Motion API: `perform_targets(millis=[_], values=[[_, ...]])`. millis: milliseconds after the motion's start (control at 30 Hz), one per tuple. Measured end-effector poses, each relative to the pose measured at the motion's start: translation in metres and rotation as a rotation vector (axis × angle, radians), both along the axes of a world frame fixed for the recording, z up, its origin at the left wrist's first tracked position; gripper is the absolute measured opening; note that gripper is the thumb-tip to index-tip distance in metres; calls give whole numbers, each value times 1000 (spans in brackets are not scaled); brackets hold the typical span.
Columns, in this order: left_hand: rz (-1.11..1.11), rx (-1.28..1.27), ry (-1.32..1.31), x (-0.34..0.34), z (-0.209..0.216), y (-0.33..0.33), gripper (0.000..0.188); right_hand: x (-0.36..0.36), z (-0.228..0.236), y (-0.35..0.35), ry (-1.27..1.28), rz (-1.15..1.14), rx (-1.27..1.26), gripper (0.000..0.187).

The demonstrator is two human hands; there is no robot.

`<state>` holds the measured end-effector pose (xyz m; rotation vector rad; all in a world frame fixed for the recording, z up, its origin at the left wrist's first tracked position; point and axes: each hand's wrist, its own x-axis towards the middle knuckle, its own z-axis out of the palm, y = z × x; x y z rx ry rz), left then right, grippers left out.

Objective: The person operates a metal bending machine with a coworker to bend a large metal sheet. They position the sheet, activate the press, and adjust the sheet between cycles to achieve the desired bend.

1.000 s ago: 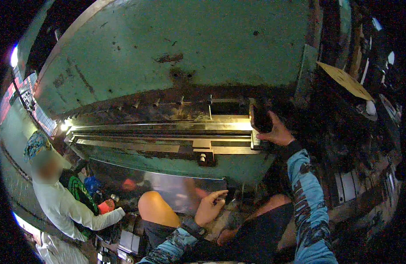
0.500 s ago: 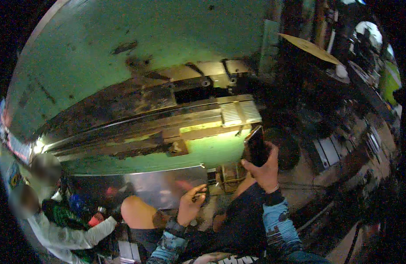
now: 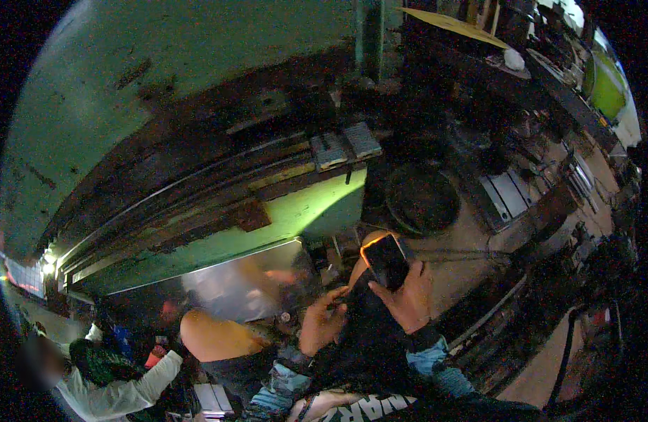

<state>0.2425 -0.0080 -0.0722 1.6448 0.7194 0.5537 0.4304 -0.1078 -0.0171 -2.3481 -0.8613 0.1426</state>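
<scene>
My right hand (image 3: 410, 299) is closed round a dark smartphone (image 3: 387, 264), held over my lap. An orange glow edges the phone's upper left side. To the left of it, my left hand (image 3: 322, 323) is half curled with its fingers drawn together. Whatever small thing its fingers may pinch cannot be made out. Beyond both hands lies the long bed of a green machine (image 3: 331, 200), with a ribbed metal block (image 3: 346, 146) on its ledge. A shiny metal sheet (image 3: 225, 285) leans below the bed, near my bare knee (image 3: 215, 334).
A person in a pale sleeve (image 3: 127, 390) is at the lower left, beside a red object (image 3: 154, 357). A round dark tub (image 3: 422, 200) stands beyond the phone. Pale metal plates (image 3: 505, 195) lie to its right. Cables cross the floor at right.
The phone has come down and toward me in my right hand, and its light has left the ribbed block. My left hand has shifted right, closer to the phone. The view has turned right.
</scene>
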Motion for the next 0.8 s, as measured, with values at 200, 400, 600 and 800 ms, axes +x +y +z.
perform_targets(millis=[200, 400, 600, 800], values=[[-32, -70, -9, 19, 13, -10, 43, -5, 1, -10, -110, 75, 34, 104], [-26, -50, 17, 20, 24, -8, 47, -7, 6, 1, -102, 128, 41, 105], [10, 217, 30, 28, 27, -2, 44, -11, 11, 6, -100, 144, -60, 97], [43, 172, 45, 20, 20, 9, 38, 35, 21, 24, 42, 111, 389, 66]])
